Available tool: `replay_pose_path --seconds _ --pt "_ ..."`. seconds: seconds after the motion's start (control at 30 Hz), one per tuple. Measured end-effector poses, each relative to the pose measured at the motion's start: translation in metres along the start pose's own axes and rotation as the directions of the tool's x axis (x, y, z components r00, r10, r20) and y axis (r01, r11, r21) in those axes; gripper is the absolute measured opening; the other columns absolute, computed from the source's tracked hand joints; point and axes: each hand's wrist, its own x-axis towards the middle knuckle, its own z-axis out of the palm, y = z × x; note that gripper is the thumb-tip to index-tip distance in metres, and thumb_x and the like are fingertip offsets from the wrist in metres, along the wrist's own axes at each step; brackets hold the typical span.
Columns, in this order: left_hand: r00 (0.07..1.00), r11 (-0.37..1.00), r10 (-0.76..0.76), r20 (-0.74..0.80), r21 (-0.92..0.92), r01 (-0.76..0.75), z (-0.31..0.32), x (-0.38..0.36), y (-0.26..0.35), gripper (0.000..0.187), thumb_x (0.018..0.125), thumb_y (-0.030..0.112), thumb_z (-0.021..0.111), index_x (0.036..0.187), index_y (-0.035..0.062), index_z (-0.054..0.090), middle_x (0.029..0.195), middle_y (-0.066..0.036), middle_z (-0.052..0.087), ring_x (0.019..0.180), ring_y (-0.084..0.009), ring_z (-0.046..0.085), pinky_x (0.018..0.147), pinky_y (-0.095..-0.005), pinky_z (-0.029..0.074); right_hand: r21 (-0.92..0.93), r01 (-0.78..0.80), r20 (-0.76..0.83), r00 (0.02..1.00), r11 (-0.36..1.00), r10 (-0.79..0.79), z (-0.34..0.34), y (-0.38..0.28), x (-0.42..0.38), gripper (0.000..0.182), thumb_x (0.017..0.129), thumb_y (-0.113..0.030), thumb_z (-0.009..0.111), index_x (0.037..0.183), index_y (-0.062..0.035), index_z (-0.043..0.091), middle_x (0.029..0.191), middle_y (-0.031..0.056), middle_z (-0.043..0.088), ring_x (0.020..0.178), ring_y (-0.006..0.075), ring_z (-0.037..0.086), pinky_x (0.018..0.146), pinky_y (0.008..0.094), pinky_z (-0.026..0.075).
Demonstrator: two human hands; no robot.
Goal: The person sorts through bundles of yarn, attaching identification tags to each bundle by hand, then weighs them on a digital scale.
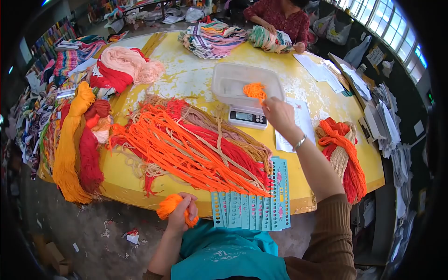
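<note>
My left hand (182,212) is closed around a bundle of orange yarn (169,205) just off the table's front edge. Out over the table, my right hand (279,114) pinches the end of a small orange yarn clump (254,90) at the near rim of a clear plastic tub (228,88). That tub sits on a white digital scale (248,117), whose display is too small to read surely. Between my hands lies a wide spread of orange, red and tan strands (186,144), attached to teal punched cards (249,210) that overhang the edge.
A red, orange and tan hank (343,149) lies at the right, beside paper sheets (298,126). Yellow (74,144) and dark red yarn hanks (91,158) hang over the left edge. Across the table, another person (284,18) handles a striped yarn bundle (269,39).
</note>
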Motion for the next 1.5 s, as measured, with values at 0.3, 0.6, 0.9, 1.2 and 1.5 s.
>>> replay_pose_path --seconds 0.3,0.6,0.9,1.2,1.5 --pt "1.0 1.0 0.014 -0.005 0.015 -0.014 0.002 -0.001 -0.001 0.018 0.098 0.016 0.045 0.092 0.0039 0.057 0.056 -0.004 0.048 0.041 -0.0119 0.037 0.043 -0.0267 0.031 0.195 -0.014 -0.301 0.951 0.981 0.073 -0.003 -0.011 -0.118 0.027 0.084 -0.006 0.063 0.11 -0.0036 0.065 0.119 0.0135 0.064 0.104 0.0309 0.062 0.08 0.039 0.053" --pt "0.998 0.997 0.022 -0.062 0.07 -0.017 0.001 0.001 -0.007 0.022 0.097 0.018 0.051 0.092 -0.0001 0.063 0.071 -0.007 0.058 0.06 -0.0163 0.055 0.057 -0.0279 0.044 0.256 -0.017 0.096 0.995 0.966 -0.008 -0.061 -0.073 -0.267 0.08 0.069 -0.044 0.08 0.134 -0.0069 0.051 0.141 0.0157 0.047 0.129 0.0375 0.043 0.103 0.0482 0.038" --pt "0.884 0.555 0.269 0.382 0.688 -0.467 0.012 -0.002 -0.024 0.018 0.095 0.013 0.054 0.102 -0.0001 0.064 0.106 -0.013 0.065 0.098 -0.0228 0.063 0.092 -0.0347 0.048 0.199 0.152 0.346 0.913 0.968 -0.215 -0.055 -0.097 -0.308 0.079 0.068 -0.055 0.074 0.138 -0.0277 0.048 0.143 0.0107 0.043 0.133 0.0311 0.04 0.108 0.0545 0.027" --pt "0.802 0.172 0.164 0.574 0.784 -0.597 0.017 -0.008 -0.043 0.015 0.092 0.01 0.059 0.1 0.0034 0.069 0.108 -0.012 0.067 0.103 -0.0271 0.063 0.09 -0.0364 0.05 0.131 0.128 0.216 0.964 0.983 -0.154 -0.04 -0.101 -0.308 0.07 0.071 -0.053 0.073 0.135 -0.0288 0.053 0.14 0.0094 0.047 0.131 0.0297 0.043 0.106 0.0552 0.031" --pt "0.924 0.976 0.02 0.383 -0.208 0.064 0.011 -0.051 0.005 0.032 0.102 0.03 0.044 0.118 0.0072 0.061 0.056 0.004 0.047 0.044 -0.005 0.041 0.047 -0.0217 0.032 0.313 0.136 0.059 0.985 0.94 -0.162 -0.058 -0.079 -0.286 0.067 0.07 -0.041 0.079 0.127 -0.0149 0.057 0.136 0.0134 0.049 0.132 0.0347 0.041 0.103 0.0531 0.034"
